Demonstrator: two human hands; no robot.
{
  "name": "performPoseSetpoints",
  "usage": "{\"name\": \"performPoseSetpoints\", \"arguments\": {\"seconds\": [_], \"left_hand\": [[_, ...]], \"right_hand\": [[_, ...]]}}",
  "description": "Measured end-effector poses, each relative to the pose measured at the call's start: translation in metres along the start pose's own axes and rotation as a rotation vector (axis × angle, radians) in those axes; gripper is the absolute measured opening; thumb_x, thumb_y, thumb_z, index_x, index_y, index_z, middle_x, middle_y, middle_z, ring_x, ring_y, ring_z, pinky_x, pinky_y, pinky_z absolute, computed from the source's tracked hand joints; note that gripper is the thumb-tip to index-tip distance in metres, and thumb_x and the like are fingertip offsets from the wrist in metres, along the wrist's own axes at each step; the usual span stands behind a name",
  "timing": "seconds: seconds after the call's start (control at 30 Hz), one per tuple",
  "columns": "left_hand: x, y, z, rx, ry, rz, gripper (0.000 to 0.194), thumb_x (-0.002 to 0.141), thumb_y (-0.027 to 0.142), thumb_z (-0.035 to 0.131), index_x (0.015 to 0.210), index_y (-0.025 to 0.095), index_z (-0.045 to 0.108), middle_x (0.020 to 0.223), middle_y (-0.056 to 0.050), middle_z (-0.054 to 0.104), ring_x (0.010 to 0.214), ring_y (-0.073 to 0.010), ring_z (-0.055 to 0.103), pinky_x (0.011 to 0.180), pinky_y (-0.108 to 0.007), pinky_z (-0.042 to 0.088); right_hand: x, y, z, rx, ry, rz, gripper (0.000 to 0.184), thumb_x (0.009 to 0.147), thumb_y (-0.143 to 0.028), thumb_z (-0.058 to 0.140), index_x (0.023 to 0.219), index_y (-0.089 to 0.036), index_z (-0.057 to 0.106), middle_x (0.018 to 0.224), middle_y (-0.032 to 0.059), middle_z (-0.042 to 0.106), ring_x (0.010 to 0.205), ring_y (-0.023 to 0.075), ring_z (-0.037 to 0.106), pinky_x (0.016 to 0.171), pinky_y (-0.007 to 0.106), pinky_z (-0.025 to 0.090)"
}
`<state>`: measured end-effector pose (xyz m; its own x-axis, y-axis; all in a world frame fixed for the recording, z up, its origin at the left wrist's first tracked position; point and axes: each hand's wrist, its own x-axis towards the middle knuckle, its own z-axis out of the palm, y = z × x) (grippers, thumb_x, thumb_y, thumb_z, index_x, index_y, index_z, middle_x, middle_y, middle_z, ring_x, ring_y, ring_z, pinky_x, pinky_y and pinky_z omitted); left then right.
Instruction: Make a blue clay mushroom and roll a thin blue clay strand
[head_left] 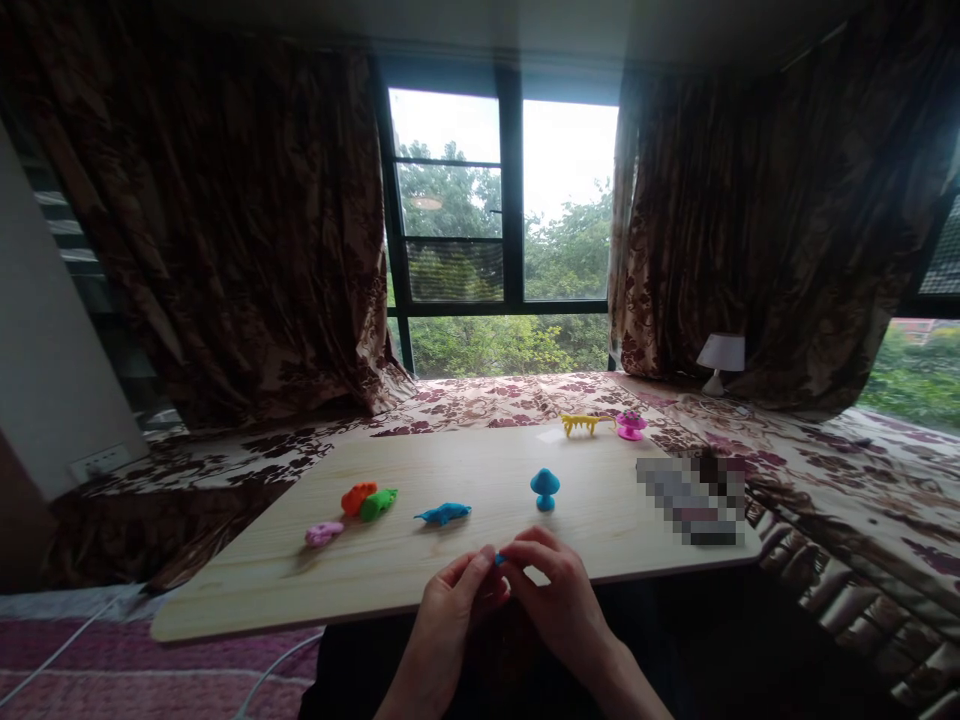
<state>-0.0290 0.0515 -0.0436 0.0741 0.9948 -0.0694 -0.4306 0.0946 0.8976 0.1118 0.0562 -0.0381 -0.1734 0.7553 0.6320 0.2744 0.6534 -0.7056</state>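
At the near edge of the wooden table, my left hand (459, 597) and my right hand (551, 590) meet fingertip to fingertip. Between them they pinch a small piece of blue clay (499, 559), mostly covered by the fingers. Just beyond my right hand a blue clay mushroom (545, 489) stands upright. A blue clay animal figure (443, 514) with a pointed end lies past my left hand. Further left are an orange clay figure (358, 497), a green one (379, 504) touching it, and a pink clay piece (324, 534).
On the table's (247, 585) far edge stand a yellow four-legged clay figure (580, 425) and a pink clay mushroom (631, 426) with dots. A blurred-out object (694, 500) lies at the right. Behind are a white lamp (721, 362), patterned curtains and a window. A white cable (274, 668) hangs below left.
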Motion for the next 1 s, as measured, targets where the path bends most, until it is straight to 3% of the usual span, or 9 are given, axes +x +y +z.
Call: {"name": "performPoseSetpoints", "arguments": {"seconds": [0.33, 0.53, 0.77, 1.0], "left_hand": [[-0.0035, -0.0028, 0.0010, -0.050, -0.004, -0.036, 0.014, 0.074, 0.027, 0.068, 0.086, 0.019, 0.068, 0.075, -0.001, 0.069, 0.070, -0.0119, 0.062, 0.066, -0.024, 0.053], [-0.0048, -0.0022, 0.0019, -0.028, 0.023, -0.028, 0.021, 0.073, 0.029, 0.069, 0.087, 0.014, 0.070, 0.071, -0.004, 0.068, 0.068, -0.0117, 0.061, 0.061, -0.021, 0.052], [-0.0064, -0.0023, 0.0048, -0.111, -0.027, -0.062, 0.016, 0.071, 0.026, 0.071, 0.084, 0.016, 0.069, 0.074, -0.002, 0.070, 0.068, -0.0120, 0.063, 0.063, -0.022, 0.053], [-0.0059, -0.0045, 0.0040, -0.160, -0.006, -0.069, 0.012, 0.072, 0.021, 0.070, 0.082, 0.015, 0.069, 0.074, -0.003, 0.071, 0.066, -0.0114, 0.064, 0.060, -0.022, 0.053]], "right_hand": [[0.0002, 0.0014, 0.0041, 0.032, 0.037, 0.009, 0.016, 0.082, -0.008, 0.057, 0.085, -0.020, 0.067, 0.081, 0.0006, 0.060, 0.074, 0.0132, 0.060, 0.067, 0.024, 0.049], [-0.0023, 0.0030, 0.0044, -0.004, 0.073, 0.008, 0.013, 0.082, -0.011, 0.057, 0.084, -0.019, 0.068, 0.082, 0.0026, 0.059, 0.076, 0.0157, 0.058, 0.070, 0.028, 0.047], [-0.0019, -0.0015, 0.0033, 0.044, 0.029, -0.016, 0.015, 0.083, -0.012, 0.056, 0.085, -0.021, 0.068, 0.081, 0.0015, 0.060, 0.074, 0.0141, 0.059, 0.065, 0.025, 0.049], [-0.0038, 0.0013, 0.0024, 0.048, 0.039, -0.004, 0.015, 0.081, -0.008, 0.056, 0.083, -0.019, 0.066, 0.081, 0.0015, 0.059, 0.074, 0.0141, 0.059, 0.067, 0.025, 0.049]]}}
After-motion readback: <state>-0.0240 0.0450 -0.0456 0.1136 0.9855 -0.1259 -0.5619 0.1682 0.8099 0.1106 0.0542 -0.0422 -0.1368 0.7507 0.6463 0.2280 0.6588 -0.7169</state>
